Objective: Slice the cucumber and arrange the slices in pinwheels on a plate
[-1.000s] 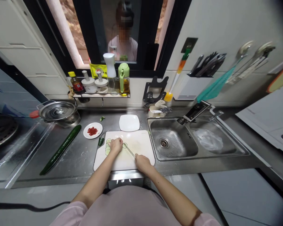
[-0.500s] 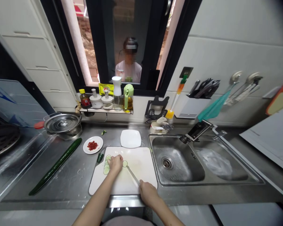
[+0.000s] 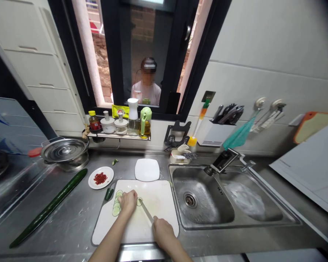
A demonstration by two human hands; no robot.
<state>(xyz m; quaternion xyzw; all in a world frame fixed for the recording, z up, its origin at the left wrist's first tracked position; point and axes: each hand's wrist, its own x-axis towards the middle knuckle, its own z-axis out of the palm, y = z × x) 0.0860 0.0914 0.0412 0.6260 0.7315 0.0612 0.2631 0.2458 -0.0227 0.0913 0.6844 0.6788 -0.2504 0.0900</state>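
Note:
A white cutting board [image 3: 155, 198] lies on the steel counter in front of me. My left hand [image 3: 128, 202] is closed over a piece of cucumber on the board, with a row of cut cucumber slices [image 3: 116, 203] to its left and one slice [image 3: 139, 201] by the blade. My right hand [image 3: 162, 231] is closed on the handle of a knife [image 3: 146, 211], whose blade points up-left toward my left hand.
A whole long cucumber [image 3: 49, 207] lies on the counter at the left. A small plate of chopped red chili [image 3: 100, 178] and an empty white plate [image 3: 147, 169] sit behind the board. The sink [image 3: 202, 198] is to the right, a lidded pot [image 3: 64, 153] at the left.
The view has tilted upward, so the board and hands sit lower in the frame. Both hands keep their hold on the cucumber piece and the knife.

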